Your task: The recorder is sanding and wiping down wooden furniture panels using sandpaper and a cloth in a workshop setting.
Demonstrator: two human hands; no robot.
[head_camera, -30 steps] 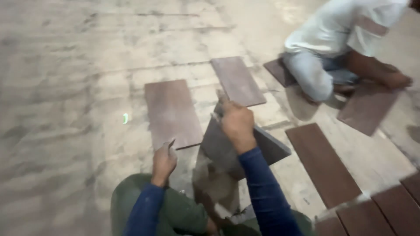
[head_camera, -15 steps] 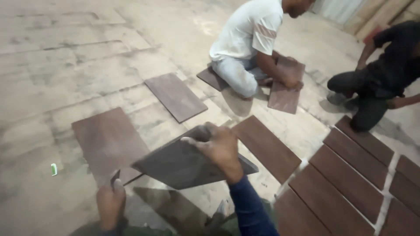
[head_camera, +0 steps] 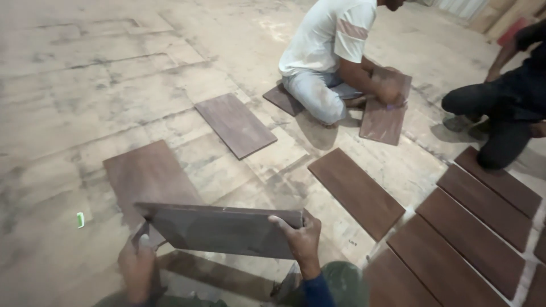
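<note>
The concrete floor [head_camera: 102,68] fills most of your view, pale and streaked with grey mortar. Along its right side runs a row of laid brown tiles [head_camera: 472,239], set side by side with thin pale joints between them. Three loose brown tiles lie apart on the bare floor: one [head_camera: 355,192] just left of the row, one [head_camera: 235,124] farther off toward the middle, and one [head_camera: 149,179] directly beyond the tile you hold.

A person in a white shirt [head_camera: 333,37] sits on the floor ahead, hands on another tile [head_camera: 385,116]; a person in dark clothes [head_camera: 512,108] crouches at the right edge.

You hold a long brown tile [head_camera: 219,230] just above the floor, close to you. Its long axis runs left to right across your view, and it is tilted up on edge so its face turns toward you.

Your right hand [head_camera: 300,239] has its fingers curled over the tile's upper right corner, gripping it. Your left hand [head_camera: 136,264] is at the tile's lower left corner; blur hides how its fingers sit.

A small green object [head_camera: 80,219] lies on the floor to the left.
</note>
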